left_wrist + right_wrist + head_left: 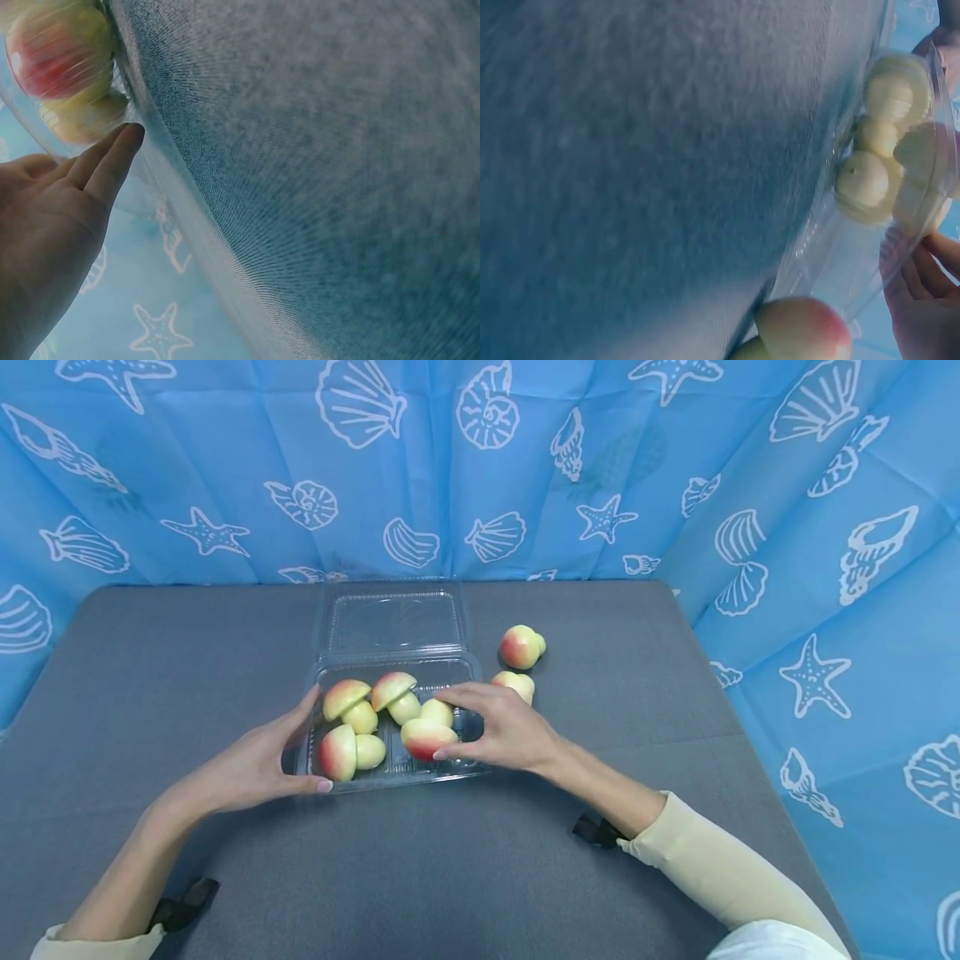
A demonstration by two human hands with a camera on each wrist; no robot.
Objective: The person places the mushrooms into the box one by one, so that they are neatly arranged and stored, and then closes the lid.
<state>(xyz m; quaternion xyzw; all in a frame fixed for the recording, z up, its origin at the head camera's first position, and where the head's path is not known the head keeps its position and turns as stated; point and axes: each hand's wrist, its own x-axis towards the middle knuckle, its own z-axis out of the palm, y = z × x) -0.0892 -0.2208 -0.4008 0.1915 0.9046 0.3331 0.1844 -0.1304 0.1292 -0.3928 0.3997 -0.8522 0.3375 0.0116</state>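
A clear plastic box [408, 777] on the grey table holds several yellow-and-red mushroom-shaped pieces [338, 752], also visible through its wall in the left wrist view. My left hand [251, 764] spans the box's left side, its fairly straight fingers against the wall and its thumb by the front corner. Over the right part of the box, my right hand [513, 731] pinches a mushroom piece [424, 739] between thumb and fingers, its red-tinged cap toward me. In the right wrist view, the box wall partly hides what the fingers [911, 274] touch.
The box's clear lid [397, 620] lies open behind it. Two more pieces stand on the table to the right: one [521, 647] farther back, another [516, 683] partly behind my right hand. A blue shell-patterned curtain [450, 468] borders the table's back and right.
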